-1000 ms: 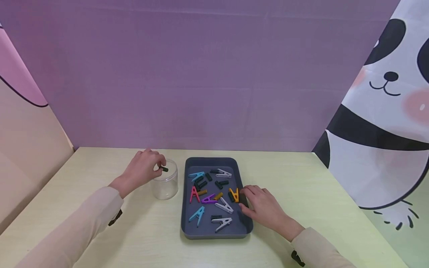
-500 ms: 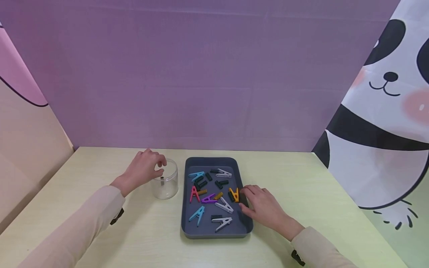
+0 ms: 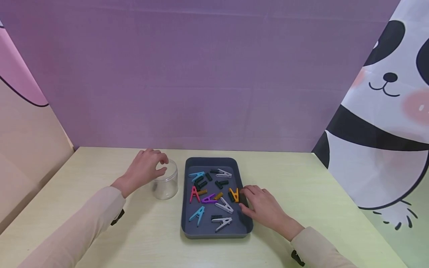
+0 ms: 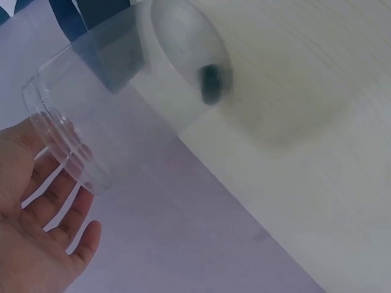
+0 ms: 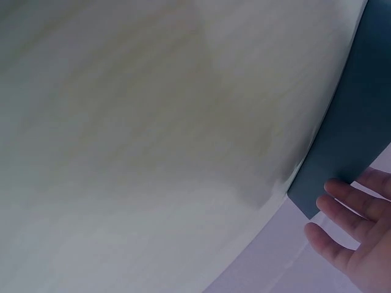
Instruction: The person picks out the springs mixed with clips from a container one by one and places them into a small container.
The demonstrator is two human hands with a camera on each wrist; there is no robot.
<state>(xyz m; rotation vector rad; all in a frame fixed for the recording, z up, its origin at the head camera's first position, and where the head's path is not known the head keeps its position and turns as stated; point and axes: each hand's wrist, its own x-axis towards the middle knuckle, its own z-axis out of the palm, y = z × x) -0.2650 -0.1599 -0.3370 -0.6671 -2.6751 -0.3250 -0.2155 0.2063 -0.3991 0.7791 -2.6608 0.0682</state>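
Observation:
My left hand point(image 3: 144, 169) hovers at the mouth of a clear jar point(image 3: 165, 188), thumb and fingers parted with nothing between them. Inside the jar, at its bottom, lies a small dark spring point(image 4: 211, 84), blurred in the left wrist view. To the jar's right is a grey tray point(image 3: 201, 231). It bears plastic clips, such as a red clip point(image 3: 194, 194) and a purple clip point(image 3: 209, 199), among several dark and yellow springs. My right hand point(image 3: 264, 208) rests against the tray's right rim beside a yellow clip point(image 3: 234, 194), its fingers relaxed.
The pale wooden table point(image 3: 117, 238) runs back to a purple backdrop point(image 3: 201, 74). On the right stands a wall covering with a printed panda point(image 3: 385, 156).
The dark spring has left my left hand and dropped into the jar, and the left fingers have parted. My right hand stays at the tray's rim.

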